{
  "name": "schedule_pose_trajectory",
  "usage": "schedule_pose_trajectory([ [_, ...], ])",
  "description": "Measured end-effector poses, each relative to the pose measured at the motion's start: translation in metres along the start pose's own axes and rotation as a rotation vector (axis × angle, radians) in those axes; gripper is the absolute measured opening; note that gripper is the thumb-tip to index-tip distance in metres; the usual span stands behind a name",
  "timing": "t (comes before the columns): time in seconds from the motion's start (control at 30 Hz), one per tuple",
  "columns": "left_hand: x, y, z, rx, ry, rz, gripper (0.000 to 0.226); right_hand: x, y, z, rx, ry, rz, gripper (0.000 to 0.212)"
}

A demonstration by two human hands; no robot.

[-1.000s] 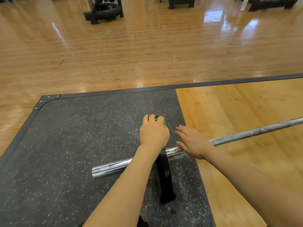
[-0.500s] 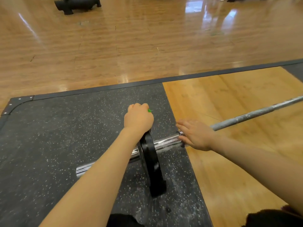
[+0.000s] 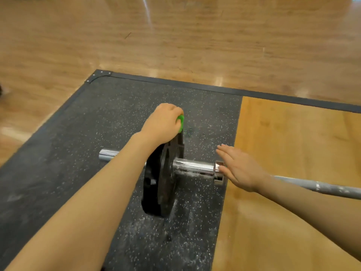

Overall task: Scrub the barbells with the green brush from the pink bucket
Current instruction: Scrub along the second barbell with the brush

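1. Green brush sits in the left hand, fingers curled round it so only one green edge shows; it rides at the top rim of the black plate, just above the far face.
2. Right hand lies flat, fingers straight and slightly spread, holding nothing; it rests against the collar end of the chrome sleeve, apparently steadying the barbell.
3. Barbell lies across the speckled rubber mat, plate standing upright on it; the grey shaft runs off right over the wooden platform.
4. White residue speckles the sleeve and dusts the mat below the plate; whether it is soap or chalk cannot be told.
5. Pink bucket not in view.
6. Judgement: brush fetched, scrubbing under way at the plate end; shaft looks dull and mottled, likely undone; further barbells, if any, are not visible.
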State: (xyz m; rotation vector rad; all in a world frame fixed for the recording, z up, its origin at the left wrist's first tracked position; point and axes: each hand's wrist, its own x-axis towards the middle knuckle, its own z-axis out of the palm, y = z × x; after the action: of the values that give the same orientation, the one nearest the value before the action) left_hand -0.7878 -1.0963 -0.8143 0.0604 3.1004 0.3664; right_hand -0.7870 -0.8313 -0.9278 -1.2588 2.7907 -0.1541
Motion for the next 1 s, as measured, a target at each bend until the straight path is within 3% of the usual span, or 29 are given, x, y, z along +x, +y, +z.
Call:
schedule_pose_trajectory([
  [0.27, -0.054, 0.029, -0.002, 0.077, 0.274, -0.151, 0.037, -0.032, 0.021, 0.027, 0.001, 0.057, -0.134, 0.074],
  [0.57, -0.071, 0.053, -0.005, 0.07, 0.266, -0.116, 0.04, -0.053, 0.029, 0.037, -0.071, 0.104, -0.269, 0.076],
  [0.77, -0.085, 0.091, 0.042, -0.113, 0.474, -0.083, 0.042, -0.051, 0.029, 0.043, -0.059, 0.132, -0.287, 0.071],
  [1.0, -0.108, 0.084, 0.129, -0.146, 0.391, -0.174, 0.047, -0.046, 0.033, 0.049, -0.054, 0.105, -0.262, 0.065],
])
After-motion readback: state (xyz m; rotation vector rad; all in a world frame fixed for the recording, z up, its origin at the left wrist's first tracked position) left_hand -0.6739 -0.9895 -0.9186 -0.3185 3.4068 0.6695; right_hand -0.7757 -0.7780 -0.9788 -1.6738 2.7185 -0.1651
